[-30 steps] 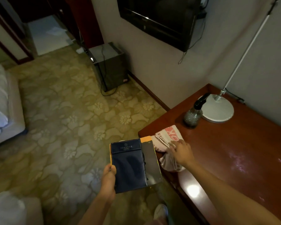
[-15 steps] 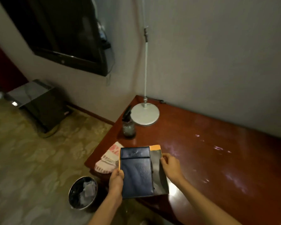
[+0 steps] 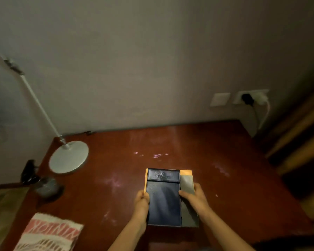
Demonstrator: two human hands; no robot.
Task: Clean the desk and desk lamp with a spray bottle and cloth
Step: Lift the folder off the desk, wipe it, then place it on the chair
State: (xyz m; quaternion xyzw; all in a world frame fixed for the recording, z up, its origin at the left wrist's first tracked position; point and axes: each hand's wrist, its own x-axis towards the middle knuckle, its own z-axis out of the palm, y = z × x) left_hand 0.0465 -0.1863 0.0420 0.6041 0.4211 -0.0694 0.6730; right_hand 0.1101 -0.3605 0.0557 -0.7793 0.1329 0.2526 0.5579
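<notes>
A: Any writing to read?

B: Only on the cloth (image 3: 49, 232). It has big pink block letters on white, upside-down to the camera and too blurred to spell out. The dark folder (image 3: 163, 201) has a faint mark on its top flap, and that is unreadable too.

A: Where is the cloth?

B: It lies flat on the bench (image 3: 225, 169) at seven o'clock from the folder, at the near left corner, with no hand on it.

A: And the spray bottle (image 3: 43, 185)?

B: It stands at nine o'clock from the folder, by the left edge. It has a clear rounded body and a black trigger head, and it is blurred.

A: The desk lamp (image 3: 69, 157)?

B: At ten o'clock. Its round white base sits on the bench just beyond the bottle, and a thin white pole leans up and to the left along the wall.

A: What about the hands?

B: Both hold the folder. The left grip (image 3: 142, 200) is clenched on its left edge, thumb on top. The right grip (image 3: 194, 198) pinches the right side, where a grey sheet and an orange pad stick out from under the cover. I cannot tell whether the folder touches the bench.

A: How does the bench look?

B: It is glossy red-brown wood with pale smears at twelve and nine o'clock from the folder — streaky, catching the light.

A: Anything else?

B: A wall socket (image 3: 250, 98) at one o'clock holds a black plug, and a blank switch plate (image 3: 220, 99) sits just to its left.
</notes>
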